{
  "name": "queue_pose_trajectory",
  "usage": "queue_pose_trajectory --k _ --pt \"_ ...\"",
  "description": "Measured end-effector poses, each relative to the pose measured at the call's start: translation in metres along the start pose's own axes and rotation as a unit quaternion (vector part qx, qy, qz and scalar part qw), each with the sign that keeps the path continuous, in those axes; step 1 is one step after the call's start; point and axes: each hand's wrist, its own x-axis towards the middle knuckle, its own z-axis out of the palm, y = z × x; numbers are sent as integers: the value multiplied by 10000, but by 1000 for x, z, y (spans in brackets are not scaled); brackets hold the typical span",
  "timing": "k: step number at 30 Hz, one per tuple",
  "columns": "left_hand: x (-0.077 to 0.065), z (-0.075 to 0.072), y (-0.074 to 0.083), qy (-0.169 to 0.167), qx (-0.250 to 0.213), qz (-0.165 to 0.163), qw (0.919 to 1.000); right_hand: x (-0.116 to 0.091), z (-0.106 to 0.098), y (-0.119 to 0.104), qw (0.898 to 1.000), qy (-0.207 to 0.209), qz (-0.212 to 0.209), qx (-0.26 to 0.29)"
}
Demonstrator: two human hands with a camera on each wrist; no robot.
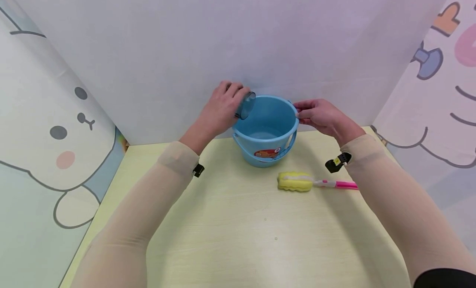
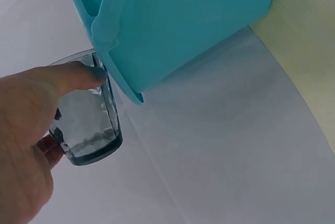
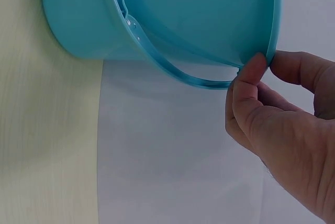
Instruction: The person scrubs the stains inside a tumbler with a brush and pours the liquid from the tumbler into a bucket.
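Note:
A light blue bucket (image 1: 247, 149) with a red label stands upright near the back edge of the table. At its left rim, my left hand (image 1: 222, 108) grips a clear drinking glass (image 1: 247, 106), tilted with its mouth toward the bucket. In the left wrist view, the thumb lies along the side of the glass (image 2: 86, 122), right by the bucket's rim. My right hand (image 1: 320, 116) pinches the opposite rim between thumb and fingers, close to where the bucket's handle (image 3: 201, 83) joins it.
On the table (image 1: 238, 238), in front of the bucket, lies a yellow sponge brush (image 1: 296, 182) with a pink and white handle, partly behind the right forearm. A pale wall (image 1: 223, 40) rises right behind the bucket. Panels with cartoon prints flank the table.

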Motion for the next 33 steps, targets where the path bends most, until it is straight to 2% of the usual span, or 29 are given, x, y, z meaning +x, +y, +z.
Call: queue_pose_trajectory --k 5,13,20,23,27,33 --pt "0 1 3 85 336 206 9992 0 0 0 10000 15 25 8" --pt "-1 -1 9 28 704 432 9966 0 -1 0 10000 47 43 -9" --pt "-2 1 12 -17 1132 680 9912 0 0 1 10000 39 37 -5" --pt "-2 1 13 17 1170 713 9906 0 0 1 10000 51 34 3" --pt "-3 1 15 41 958 553 9939 0 0 1 10000 27 12 4" --pt "-4 -1 15 176 383 -77 9991 0 0 1 10000 -1 25 14"
